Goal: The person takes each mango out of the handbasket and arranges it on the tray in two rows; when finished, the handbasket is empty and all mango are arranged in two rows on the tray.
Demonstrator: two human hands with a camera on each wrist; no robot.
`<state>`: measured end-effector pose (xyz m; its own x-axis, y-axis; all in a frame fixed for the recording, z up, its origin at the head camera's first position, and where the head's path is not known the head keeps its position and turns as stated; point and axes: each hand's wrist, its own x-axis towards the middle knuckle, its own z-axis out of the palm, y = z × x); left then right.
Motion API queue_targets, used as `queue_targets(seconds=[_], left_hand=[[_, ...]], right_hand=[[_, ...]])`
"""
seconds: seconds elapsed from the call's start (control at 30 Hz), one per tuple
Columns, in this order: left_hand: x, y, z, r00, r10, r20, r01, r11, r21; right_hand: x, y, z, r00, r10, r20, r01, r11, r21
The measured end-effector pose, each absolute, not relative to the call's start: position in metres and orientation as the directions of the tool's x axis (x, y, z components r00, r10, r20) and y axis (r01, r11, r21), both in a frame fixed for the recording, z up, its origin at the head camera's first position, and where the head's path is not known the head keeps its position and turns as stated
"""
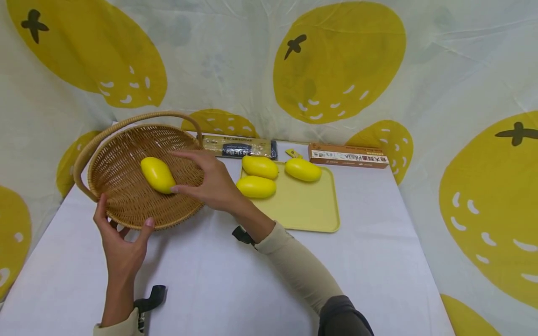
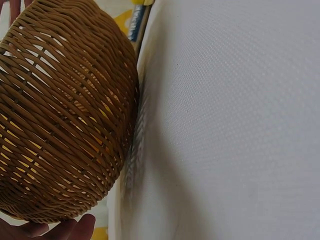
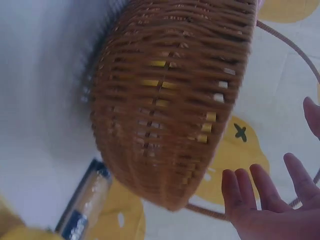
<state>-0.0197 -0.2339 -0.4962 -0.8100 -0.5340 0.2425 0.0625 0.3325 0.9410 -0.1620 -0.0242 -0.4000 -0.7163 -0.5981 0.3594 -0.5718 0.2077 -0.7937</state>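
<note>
A brown wicker basket [image 1: 126, 205] with a tall arched handle stands at the left of the table, a yellow mango [image 1: 158, 174] lying inside it. My left hand [image 1: 122, 249] grips the near left rim, and its fingertips [image 2: 82, 227] show at the basket's edge in the left wrist view. Over the basket's right side reaches my right hand [image 1: 210, 182], thumb tip right by the mango. In the right wrist view the right hand [image 3: 280, 210] has its fingers spread, with nothing between them. The wicker wall hides most of the mango there.
Right of the basket lies a pale yellow tray [image 1: 311, 212] with mangoes at its back and left: one [image 1: 302, 169], another [image 1: 259, 167], a third [image 1: 256, 187]. Behind are a spaghetti pack [image 1: 239, 147], a small yellow packet [image 1: 293, 153] and a pasta box [image 1: 349, 155], near the printed curtain [image 1: 235, 56].
</note>
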Motion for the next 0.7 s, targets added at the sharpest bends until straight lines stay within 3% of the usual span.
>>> queue_targets(seconds=[0.5, 0.7], left_hand=[[-0.019, -0.232, -0.494, -0.806, -0.547, 0.226, 0.034, 0.338, 0.941], [-0.019, -0.231, -0.493, -0.806, -0.547, 0.225, 0.035, 0.336, 0.941]], right_hand=[[-0.179, -0.078, -0.409, -0.71, -0.677, 0.194, -0.545, 0.354, -0.76], [-0.186, -0.093, -0.413, -0.748, -0.659, 0.085, -0.504, 0.479, -0.719]])
